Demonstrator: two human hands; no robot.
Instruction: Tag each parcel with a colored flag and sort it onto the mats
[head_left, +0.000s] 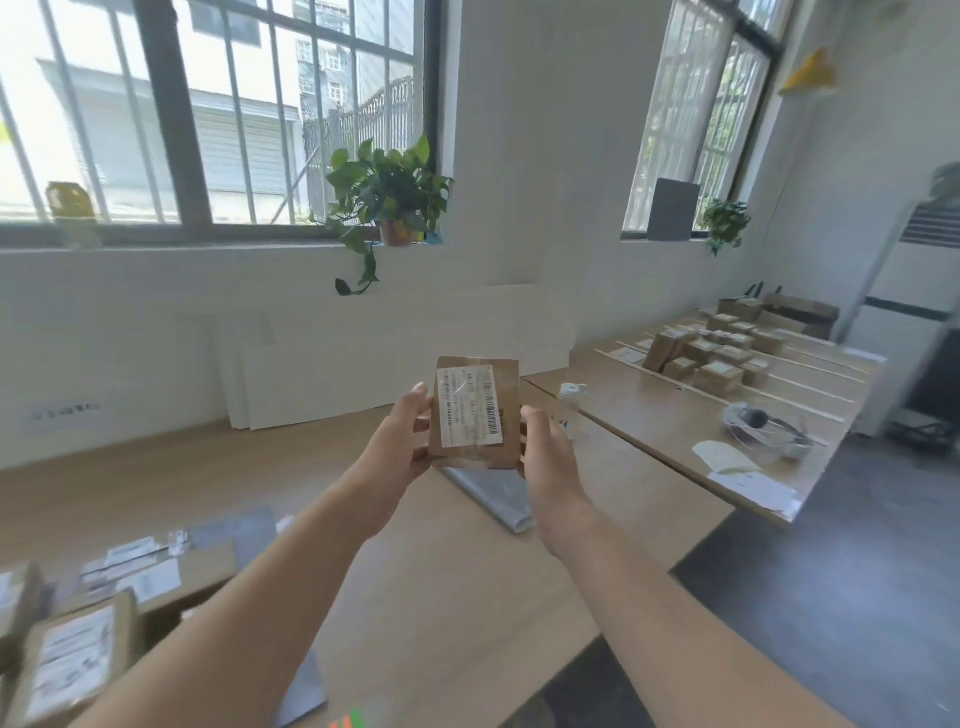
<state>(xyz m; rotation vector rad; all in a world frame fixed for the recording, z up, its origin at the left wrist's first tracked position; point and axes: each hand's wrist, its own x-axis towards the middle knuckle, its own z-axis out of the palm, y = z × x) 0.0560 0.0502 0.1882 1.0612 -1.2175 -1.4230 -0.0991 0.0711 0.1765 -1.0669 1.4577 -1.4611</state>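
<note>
A small brown cardboard parcel (475, 413) with a white shipping label is held up in front of me above the wooden table (467, 571). My left hand (400, 441) grips its left edge and my right hand (545, 452) grips its right edge. No flag shows on its visible face. Several more labelled parcels (78, 649) lie at the table's near left, on and beside a grey mat (234, 530). Another grey mat (493, 493) lies under my hands. A bit of red and green colour (353, 719) shows at the bottom edge, too blurred to identify.
A second table (675, 431) to the right carries several small parcels (717, 353), thin wooden strips, a clear bottle (571, 400), a cable bundle (753, 423) and papers. White boards lean on the wall behind. Potted plants stand on the window sills. Dark floor lies at the right.
</note>
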